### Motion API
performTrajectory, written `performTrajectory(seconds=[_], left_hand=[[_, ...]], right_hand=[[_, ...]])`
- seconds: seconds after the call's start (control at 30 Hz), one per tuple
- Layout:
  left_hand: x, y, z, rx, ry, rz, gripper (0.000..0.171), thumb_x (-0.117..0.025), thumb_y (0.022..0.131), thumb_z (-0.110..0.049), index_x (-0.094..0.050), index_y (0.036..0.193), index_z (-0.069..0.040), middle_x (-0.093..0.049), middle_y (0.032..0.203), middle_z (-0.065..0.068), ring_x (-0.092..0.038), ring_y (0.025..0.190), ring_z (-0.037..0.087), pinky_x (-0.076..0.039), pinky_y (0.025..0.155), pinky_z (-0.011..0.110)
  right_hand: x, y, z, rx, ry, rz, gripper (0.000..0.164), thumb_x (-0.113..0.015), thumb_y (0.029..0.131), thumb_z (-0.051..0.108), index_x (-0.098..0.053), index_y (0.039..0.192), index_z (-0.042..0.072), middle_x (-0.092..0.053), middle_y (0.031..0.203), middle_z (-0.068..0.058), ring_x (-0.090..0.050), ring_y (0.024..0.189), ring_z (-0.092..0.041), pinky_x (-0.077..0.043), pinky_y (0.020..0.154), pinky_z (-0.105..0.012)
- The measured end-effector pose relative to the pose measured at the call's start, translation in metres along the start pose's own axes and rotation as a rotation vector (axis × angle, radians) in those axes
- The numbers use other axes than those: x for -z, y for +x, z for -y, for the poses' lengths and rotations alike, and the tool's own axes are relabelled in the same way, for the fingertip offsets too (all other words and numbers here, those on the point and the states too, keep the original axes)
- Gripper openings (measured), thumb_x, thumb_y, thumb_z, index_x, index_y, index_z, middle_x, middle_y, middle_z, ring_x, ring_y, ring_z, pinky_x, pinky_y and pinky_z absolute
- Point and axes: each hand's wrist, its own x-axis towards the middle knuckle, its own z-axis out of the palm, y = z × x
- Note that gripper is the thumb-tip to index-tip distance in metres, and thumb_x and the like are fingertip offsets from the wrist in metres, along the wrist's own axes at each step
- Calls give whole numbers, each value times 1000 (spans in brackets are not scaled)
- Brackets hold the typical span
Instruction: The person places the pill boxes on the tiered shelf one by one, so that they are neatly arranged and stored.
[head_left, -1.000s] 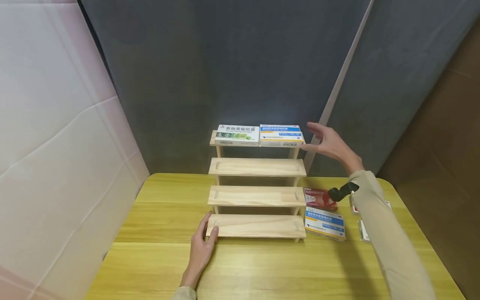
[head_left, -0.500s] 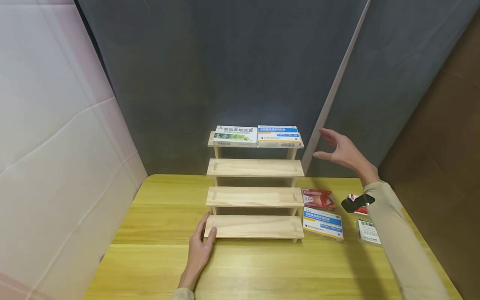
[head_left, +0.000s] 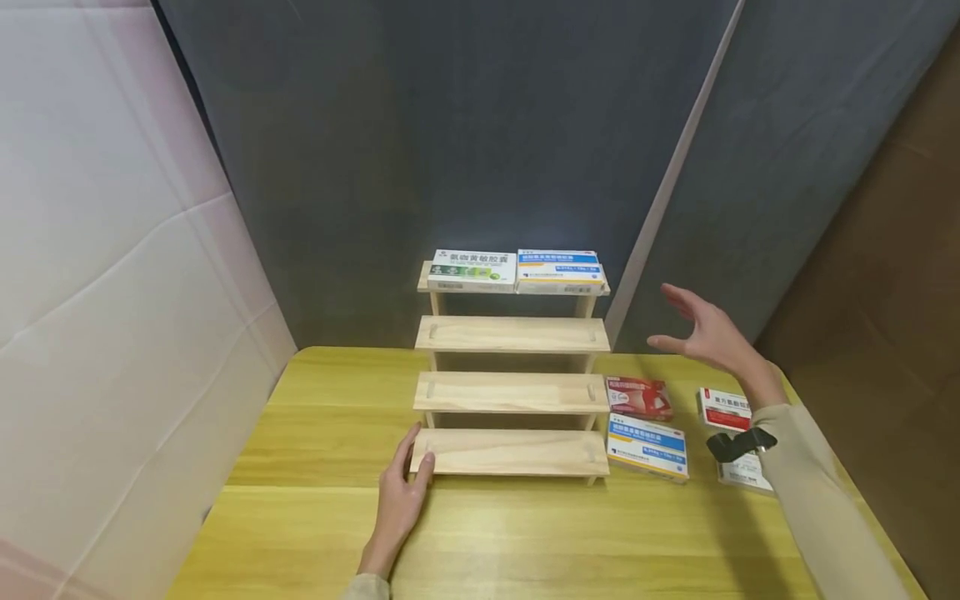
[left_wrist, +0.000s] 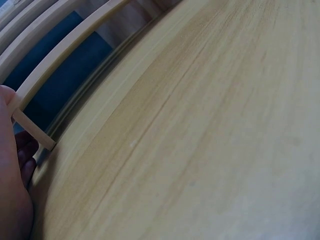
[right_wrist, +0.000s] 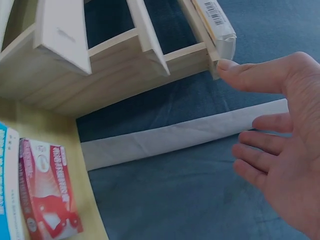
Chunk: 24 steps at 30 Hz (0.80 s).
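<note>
A stepped wooden display rack [head_left: 512, 333] stands on the table. My left hand [head_left: 400, 500] holds its lowest board at the left end: the thumb lies on the front edge, and in the left wrist view curled fingers [left_wrist: 26, 150] show behind the rack's leg. On the top step lie a green-and-white medicine box [head_left: 472, 268] and, to its right, a blue-and-white medicine box [head_left: 560, 271]. My right hand [head_left: 712, 333] hovers right of the rack, thumb and fingers spread, holding nothing. Its fingers are apart from the boxes.
Right of the rack, a red medicine box [head_left: 639, 397] lies behind another blue-and-white box [head_left: 647, 447]. Farther right are a red-and-white box [head_left: 723, 408] and a white box [head_left: 742, 473], both partly covered by the right forearm. Grey cloth [head_left: 480, 150] hangs behind the table [head_left: 315, 517].
My right hand has moved right and down, away from the blue-and-white box on the top step. The boxes at far right have become more visible. My left hand stays put.
</note>
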Motion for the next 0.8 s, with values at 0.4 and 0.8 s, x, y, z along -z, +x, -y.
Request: performTrajectory(seconds=[0.4,0.8], left_hand=[[0,0,-1,6,6,10,54,-60,103,-19,-43,154,-14,-42,159,17,-39,147,35,-24,114,9],[1,1,0,3,8,12,54,-59,104,-20,-42,154,-13,-41,160,15,-38,148,35,-25,119,18]], right_hand=[[-15,-29,-15,-7,-40,27,98,-78,86,32,-20,161,5,-26,163,-27,-29,146,-54,-31,113,-75],[-31,-59,-33,-30,-70,32,103,-78,85,41,-20,161,3,-30,159,-32,-35,138,-59,-36,106,-77]])
